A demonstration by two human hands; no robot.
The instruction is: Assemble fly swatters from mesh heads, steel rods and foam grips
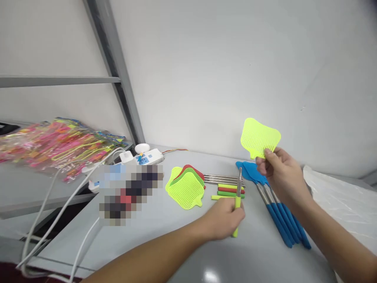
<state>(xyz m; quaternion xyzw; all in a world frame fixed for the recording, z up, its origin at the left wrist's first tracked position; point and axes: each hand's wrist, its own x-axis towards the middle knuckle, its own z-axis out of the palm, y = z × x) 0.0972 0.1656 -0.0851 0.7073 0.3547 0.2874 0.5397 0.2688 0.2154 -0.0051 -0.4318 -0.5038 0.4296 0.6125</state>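
Observation:
My left hand (pixel 222 219) is closed around a yellow-green handle with a metal rod (pixel 239 188), held upright over the table. My right hand (pixel 278 167) pinches a yellow-green fly swatter head (pixel 260 136) by its lower edge, the stub pointing down, above and to the right of the rod. Rod and head are apart. Left of my left hand lie loose fly swatter heads (pixel 187 192) in yellow-green, green and red. Several bare metal rods (pixel 220 179) rest behind it, with colored handle tubes (pixel 229 194) in yellow-green, red and green beside them.
Blue spatula-like tools with metal shafts (pixel 279 212) lie at the right, near white plastic sheeting (pixel 341 220). A white power strip (pixel 149 157) with cables sits at the back left. Bagged colorful items (pixel 64 145) fill the left shelf. A blurred patch (pixel 129 194) covers part of the table.

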